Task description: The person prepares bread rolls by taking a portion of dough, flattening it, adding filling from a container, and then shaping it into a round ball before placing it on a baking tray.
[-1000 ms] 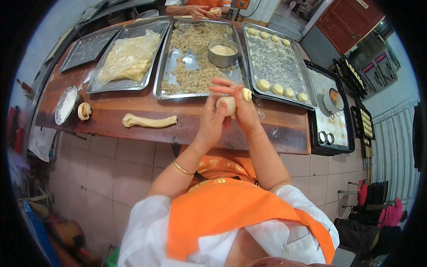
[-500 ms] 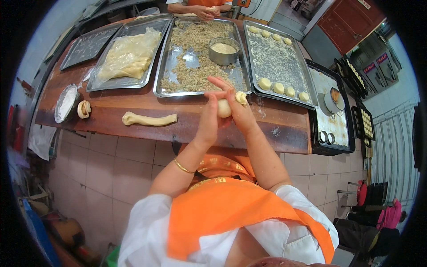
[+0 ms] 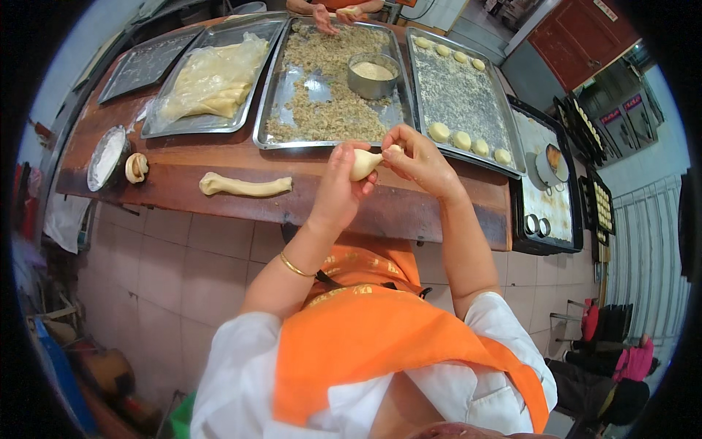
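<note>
Above the table's front edge, my left hand (image 3: 338, 189) is closed around a smooth, pale dough ball (image 3: 361, 166). The ball tapers to a thin neck on its right side. My right hand (image 3: 424, 164) pinches that neck between thumb and fingers, and a small bit of dough shows at the fingertips. To the left of my hands a dough rope (image 3: 245, 186) lies on the wooden table (image 3: 172, 167). Just beyond them is a metal tray (image 3: 333, 143) spread with crumbly brown filling (image 3: 322, 117).
A round tin (image 3: 371, 86) sits in the filling. The right-hand tray (image 3: 464, 95) holds floured dough rounds in two rows. At left are plastic-covered dough sheets (image 3: 212, 84), a flour bowl (image 3: 110, 159) and a coiled dough piece (image 3: 136, 167). Across the table a co-worker's hands (image 3: 333, 16) handle dough.
My palms were together around the ball; now they have parted. The right hand has moved right, drawing the dough into a neck. Across the table, the co-worker's hands have separated.
</note>
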The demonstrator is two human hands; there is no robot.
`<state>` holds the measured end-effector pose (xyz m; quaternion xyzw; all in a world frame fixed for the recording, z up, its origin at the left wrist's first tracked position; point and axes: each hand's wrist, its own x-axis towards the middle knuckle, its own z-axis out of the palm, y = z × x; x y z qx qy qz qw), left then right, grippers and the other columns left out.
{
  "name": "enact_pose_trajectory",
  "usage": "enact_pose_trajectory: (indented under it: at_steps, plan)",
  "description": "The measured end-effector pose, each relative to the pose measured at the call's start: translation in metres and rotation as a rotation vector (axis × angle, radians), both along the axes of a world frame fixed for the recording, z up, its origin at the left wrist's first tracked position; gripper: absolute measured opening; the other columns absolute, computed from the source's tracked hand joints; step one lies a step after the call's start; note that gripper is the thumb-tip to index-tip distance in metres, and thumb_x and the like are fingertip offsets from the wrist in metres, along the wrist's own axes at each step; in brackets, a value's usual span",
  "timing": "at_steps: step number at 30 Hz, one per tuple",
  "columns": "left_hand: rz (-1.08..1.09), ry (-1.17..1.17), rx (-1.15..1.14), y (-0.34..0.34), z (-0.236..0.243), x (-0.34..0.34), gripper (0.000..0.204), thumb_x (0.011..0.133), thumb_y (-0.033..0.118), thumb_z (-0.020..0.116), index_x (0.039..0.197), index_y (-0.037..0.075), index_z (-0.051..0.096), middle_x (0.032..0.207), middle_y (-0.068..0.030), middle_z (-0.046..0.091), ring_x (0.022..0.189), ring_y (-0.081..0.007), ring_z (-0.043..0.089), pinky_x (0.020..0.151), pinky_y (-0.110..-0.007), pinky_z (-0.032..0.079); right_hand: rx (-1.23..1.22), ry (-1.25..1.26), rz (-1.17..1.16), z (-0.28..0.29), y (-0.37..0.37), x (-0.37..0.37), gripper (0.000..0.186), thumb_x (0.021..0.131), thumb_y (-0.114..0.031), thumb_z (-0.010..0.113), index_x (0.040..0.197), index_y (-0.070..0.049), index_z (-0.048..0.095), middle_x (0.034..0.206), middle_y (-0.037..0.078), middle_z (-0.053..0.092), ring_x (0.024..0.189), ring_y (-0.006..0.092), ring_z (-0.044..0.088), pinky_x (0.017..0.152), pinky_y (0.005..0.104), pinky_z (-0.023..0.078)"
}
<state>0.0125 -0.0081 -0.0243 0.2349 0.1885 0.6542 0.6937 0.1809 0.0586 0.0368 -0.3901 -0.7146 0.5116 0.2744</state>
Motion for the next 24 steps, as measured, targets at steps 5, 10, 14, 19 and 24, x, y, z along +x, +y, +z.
enact_pose_trajectory:
  at_steps: [5, 10, 14, 19, 24]
  plan:
    - [-0.045, -0.013, -0.020, -0.006, 0.012, -0.003, 0.034, 0.106, 0.031, 0.041, 0.123, 0.002, 0.052, 0.102, -0.0104, 0.061, 0.085, -0.0182, 0.060, 0.066, -0.025, 0.049, 0.142, -0.037, 0.057, 0.002, 0.005, -0.001, 0.014, 0.091, -0.014, 0.065, 0.098, -0.005, 0.056, 0.082, -0.001, 0.056, 0.067, 0.0037, 0.049, 0.057, 0.0194, 0.039]
    - [-0.107, -0.005, -0.042, -0.002, 0.001, -0.011, 0.031, 0.107, 0.029, 0.041, 0.121, 0.004, 0.052, 0.096, -0.0104, 0.061, 0.085, -0.0180, 0.060, 0.071, -0.030, 0.050, 0.286, -0.042, 0.112, 0.000, 0.002, -0.008, 0.011, 0.087, -0.009, 0.066, 0.094, -0.003, 0.059, 0.084, -0.002, 0.058, 0.071, 0.0050, 0.050, 0.061, 0.0211, 0.041]
    - [0.001, 0.027, -0.023, -0.010, 0.013, -0.009, 0.034, 0.108, 0.031, 0.040, 0.122, 0.003, 0.051, 0.095, -0.0091, 0.063, 0.086, -0.0169, 0.061, 0.071, -0.031, 0.051, 0.353, -0.116, 0.093, 0.012, -0.008, -0.011, 0.009, 0.084, -0.006, 0.066, 0.090, -0.003, 0.060, 0.081, -0.002, 0.058, 0.071, 0.0053, 0.050, 0.061, 0.0227, 0.043]
    - [-0.025, 0.104, -0.061, -0.004, 0.000, -0.004, 0.033, 0.108, 0.032, 0.040, 0.122, 0.005, 0.051, 0.096, -0.0077, 0.063, 0.088, -0.0163, 0.061, 0.071, -0.029, 0.052, 0.553, -0.139, 0.108, 0.009, -0.012, -0.016, 0.012, 0.080, -0.003, 0.067, 0.090, -0.003, 0.060, 0.076, 0.003, 0.059, 0.066, 0.0105, 0.053, 0.059, 0.0259, 0.044]
    - [0.025, 0.244, -0.086, -0.014, 0.013, -0.005, 0.033, 0.108, 0.034, 0.040, 0.120, 0.006, 0.052, 0.098, -0.0079, 0.063, 0.089, -0.0151, 0.061, 0.071, -0.029, 0.051, 0.632, -0.166, 0.128, 0.009, -0.015, -0.013, 0.015, 0.078, -0.001, 0.067, 0.090, -0.003, 0.058, 0.076, 0.009, 0.058, 0.064, 0.0185, 0.057, 0.059, 0.0295, 0.046]
